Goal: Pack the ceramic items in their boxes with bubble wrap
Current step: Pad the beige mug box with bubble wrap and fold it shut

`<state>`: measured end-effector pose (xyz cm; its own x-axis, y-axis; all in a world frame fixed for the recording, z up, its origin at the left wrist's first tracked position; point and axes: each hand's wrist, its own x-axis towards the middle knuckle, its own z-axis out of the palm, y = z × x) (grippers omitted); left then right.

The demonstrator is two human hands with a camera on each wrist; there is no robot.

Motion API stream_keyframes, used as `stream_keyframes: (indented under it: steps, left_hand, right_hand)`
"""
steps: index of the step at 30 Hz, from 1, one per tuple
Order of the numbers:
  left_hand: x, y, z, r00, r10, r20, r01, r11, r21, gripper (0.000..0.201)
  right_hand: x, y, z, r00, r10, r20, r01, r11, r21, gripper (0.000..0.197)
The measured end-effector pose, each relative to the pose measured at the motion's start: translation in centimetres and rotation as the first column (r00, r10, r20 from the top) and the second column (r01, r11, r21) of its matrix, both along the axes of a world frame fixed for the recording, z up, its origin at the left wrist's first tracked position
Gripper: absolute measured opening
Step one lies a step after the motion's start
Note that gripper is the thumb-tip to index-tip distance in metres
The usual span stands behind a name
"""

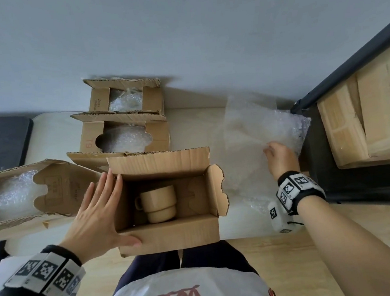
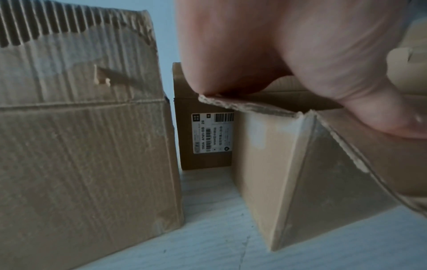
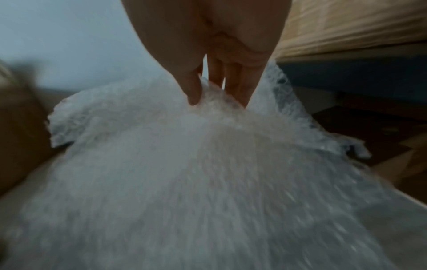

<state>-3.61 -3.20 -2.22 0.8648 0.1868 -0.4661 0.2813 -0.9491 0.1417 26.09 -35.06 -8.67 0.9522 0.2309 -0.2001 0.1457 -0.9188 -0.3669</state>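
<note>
An open cardboard box stands at the table's near edge with a beige ceramic mug inside, bare of wrap. My left hand lies flat against the box's left side, fingers straight, thumb on the front wall. In the left wrist view the left hand presses on the folded side flap of this box. To the right, my right hand pinches a clear bubble wrap sheet and lifts it off the table. The right wrist view shows the right hand with thumb and fingers gathering the bubble wrap.
Three more open boxes with bubble wrap inside stand behind and to the left: one by the wall, one in front of it, a larger one. A dark-framed shelf with cardboard boxes stands at the right. The white table ends near my lap.
</note>
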Motion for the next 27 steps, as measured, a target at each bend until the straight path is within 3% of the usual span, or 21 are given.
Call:
stream_keyframes:
  steps: [2,4,9,13,17,19,22,25,27]
  left_hand:
    - [0.3,0.1,-0.2,1.000,0.014,0.025,-0.014,1.000,-0.025,0.149]
    - [0.7,0.1,-0.1,0.999,0.036,0.029,-0.035,0.999,-0.040,0.148]
    - [0.6,-0.8,1.2,0.996,0.073,0.043,-0.070,0.995,-0.073,0.144]
    - [0.9,-1.9,4.7,0.979,0.116,0.168,-0.090,0.984,-0.152,0.107]
    - [3.0,-2.8,10.1,0.850,0.267,0.455,-0.113,0.935,-0.337,0.063]
    - [4.8,-3.3,12.6,0.809,0.238,0.537,0.004,0.912,-0.410,0.069]
    - [7.4,-3.9,15.1,0.802,0.164,0.575,0.139,0.884,-0.446,0.095]
    - [9.2,-3.8,15.9,0.818,0.091,0.568,0.174,0.901,-0.397,0.113]
    - [9.7,-3.7,16.1,0.821,0.092,0.564,0.150,0.917,-0.369,0.107]
  right_hand:
    - [0.2,-0.5,2.0,0.989,-0.018,0.146,0.009,0.998,0.062,0.023]
    - [0.1,-0.7,4.8,0.941,0.035,0.338,-0.083,0.988,0.131,0.023]
    - [-1.9,0.4,13.6,0.731,0.145,0.667,-0.355,0.915,0.190,0.028]
    - [-3.9,2.2,19.0,0.615,0.166,0.771,-0.493,0.844,0.212,0.029]
    - [-5.4,4.7,22.0,0.530,0.188,0.827,-0.595,0.777,0.205,0.020]
    - [-6.2,6.2,22.9,0.511,0.215,0.832,-0.649,0.731,0.210,0.018]
    - [-7.5,8.3,23.6,0.524,0.250,0.814,-0.708,0.660,0.253,0.016]
    - [-8.9,9.9,24.0,0.574,0.271,0.772,-0.730,0.597,0.333,0.018]
    - [-9.6,10.5,24.1,0.609,0.288,0.739,-0.726,0.577,0.374,0.018]
